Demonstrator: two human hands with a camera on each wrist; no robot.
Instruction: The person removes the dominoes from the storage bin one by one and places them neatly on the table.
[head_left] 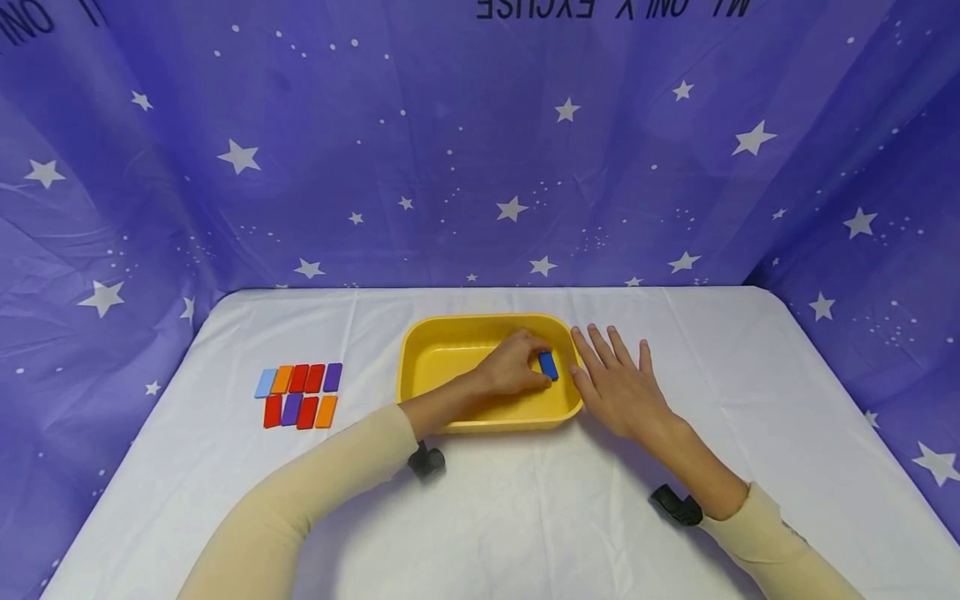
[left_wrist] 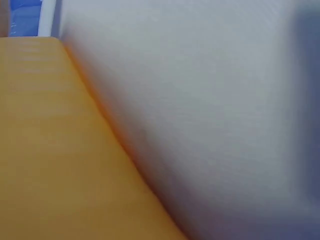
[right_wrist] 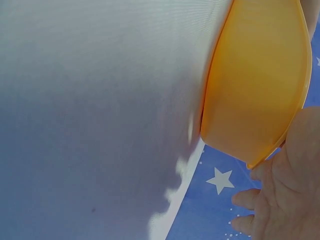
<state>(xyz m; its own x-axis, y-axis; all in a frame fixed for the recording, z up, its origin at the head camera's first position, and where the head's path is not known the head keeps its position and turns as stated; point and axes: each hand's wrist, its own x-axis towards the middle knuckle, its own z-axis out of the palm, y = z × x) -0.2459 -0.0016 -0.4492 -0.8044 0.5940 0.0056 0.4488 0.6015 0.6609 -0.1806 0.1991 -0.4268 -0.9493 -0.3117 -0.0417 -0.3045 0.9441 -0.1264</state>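
A yellow rectangular tray [head_left: 491, 427] stands in the middle of the table. Reaching into its right half, my left hand [head_left: 512, 365] pinches a small dark blue rectangular block [head_left: 549, 367] between thumb and fingertips, near the tray's right wall. My right hand [head_left: 621, 392] lies palm down with spread, straight fingers against the tray's right rim. In the right wrist view that hand [right_wrist: 295, 175] meets the tray's wall [right_wrist: 255, 75]. Only the tray's outer wall [left_wrist: 60, 150] shows up close in the left wrist view; the left hand's fingers and the block are out of it.
To the left of the tray, flat blocks lie in two rows: a light blue block [head_left: 266, 383], several red blocks [head_left: 297, 379], orange blocks [head_left: 326, 412] and purple blocks [head_left: 333, 377]. White cloth [head_left: 480, 517] covers the table. A purple star-patterned curtain [head_left: 450, 167] surrounds its back and sides.
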